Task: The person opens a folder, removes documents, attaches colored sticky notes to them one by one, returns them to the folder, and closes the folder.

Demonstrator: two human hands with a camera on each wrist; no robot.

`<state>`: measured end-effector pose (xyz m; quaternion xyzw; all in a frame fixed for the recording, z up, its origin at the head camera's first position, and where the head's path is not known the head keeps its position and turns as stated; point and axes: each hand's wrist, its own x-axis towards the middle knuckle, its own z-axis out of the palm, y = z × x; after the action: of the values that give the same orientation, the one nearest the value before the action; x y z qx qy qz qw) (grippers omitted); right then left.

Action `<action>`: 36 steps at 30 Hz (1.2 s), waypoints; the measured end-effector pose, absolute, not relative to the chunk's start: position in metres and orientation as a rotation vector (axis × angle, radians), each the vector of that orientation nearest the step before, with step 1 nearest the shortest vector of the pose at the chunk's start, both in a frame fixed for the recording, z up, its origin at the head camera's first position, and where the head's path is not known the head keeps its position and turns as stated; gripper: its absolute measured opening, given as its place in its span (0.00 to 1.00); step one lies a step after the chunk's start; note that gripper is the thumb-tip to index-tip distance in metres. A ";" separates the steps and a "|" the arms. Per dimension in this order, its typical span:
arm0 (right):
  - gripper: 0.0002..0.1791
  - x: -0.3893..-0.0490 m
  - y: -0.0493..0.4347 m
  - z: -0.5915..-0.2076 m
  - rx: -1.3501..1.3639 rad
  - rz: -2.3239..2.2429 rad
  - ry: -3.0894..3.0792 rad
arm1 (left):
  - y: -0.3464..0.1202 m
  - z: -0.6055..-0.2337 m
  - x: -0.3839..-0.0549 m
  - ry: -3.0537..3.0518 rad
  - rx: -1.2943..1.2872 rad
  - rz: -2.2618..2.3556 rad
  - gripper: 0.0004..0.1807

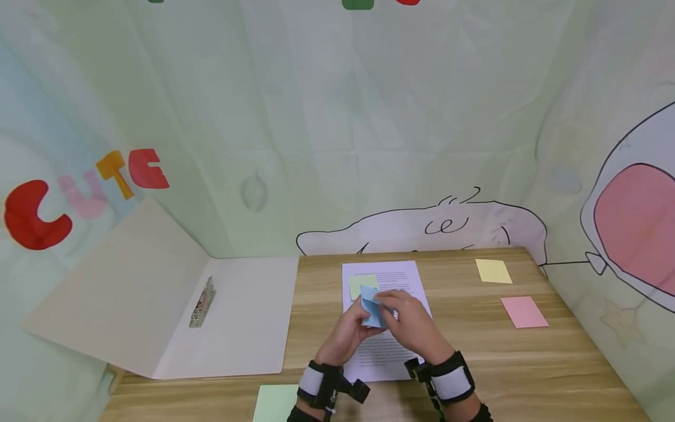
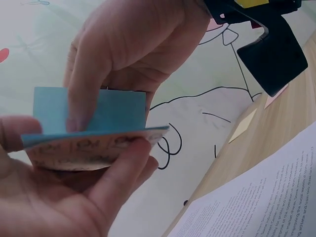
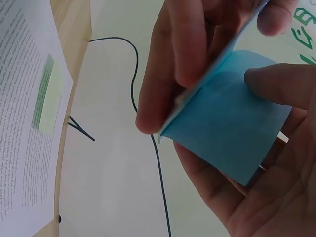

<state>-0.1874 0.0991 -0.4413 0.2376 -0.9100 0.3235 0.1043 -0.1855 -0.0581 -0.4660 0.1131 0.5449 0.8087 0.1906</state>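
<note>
A blue sticky note pad point(image 1: 373, 315) is held up over the printed sheet point(image 1: 385, 351) in the head view. My left hand point(image 1: 341, 337) grips the pad from below, thumb on one side and fingers on the other. The pad's printed back point(image 2: 94, 150) faces the left wrist camera. My right hand point(image 1: 413, 322) pinches the blue top note point(image 3: 232, 118), with its thumb on the face and its fingers behind. That note stands at an angle to the pad, the two meeting along one edge. On the printed sheet a pale green sticky note point(image 1: 355, 287) lies near the top.
To the left lies an open white folder point(image 1: 248, 316) with a metal clip point(image 1: 203, 302). A yellow note point(image 1: 493, 271) and a pink note point(image 1: 524, 312) are at the right. Light green paper point(image 1: 275, 403) sits at the front edge. A printed curtain point(image 1: 316, 117) hangs behind the table.
</note>
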 end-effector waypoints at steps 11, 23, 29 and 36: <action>0.12 -0.192 0.099 -0.447 0.809 0.836 -2.691 | -0.060 -0.472 -0.191 1.738 0.199 2.197 0.36; 0.12 -0.194 0.104 -0.454 0.796 0.781 -2.718 | -0.054 -0.484 -0.193 2.095 0.206 2.093 0.19; 0.09 -0.199 0.107 -0.459 0.794 0.806 -2.689 | -0.053 -0.486 -0.193 2.128 0.166 2.040 0.20; 0.07 -0.201 0.108 -0.461 0.788 0.847 -2.692 | -0.053 -0.486 -0.193 2.124 0.127 1.996 0.20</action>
<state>-0.2013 0.1077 -0.4614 0.2674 -0.9136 0.2876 0.1055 -0.1933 -0.0534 -0.4858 0.0434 0.7235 0.6799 0.1119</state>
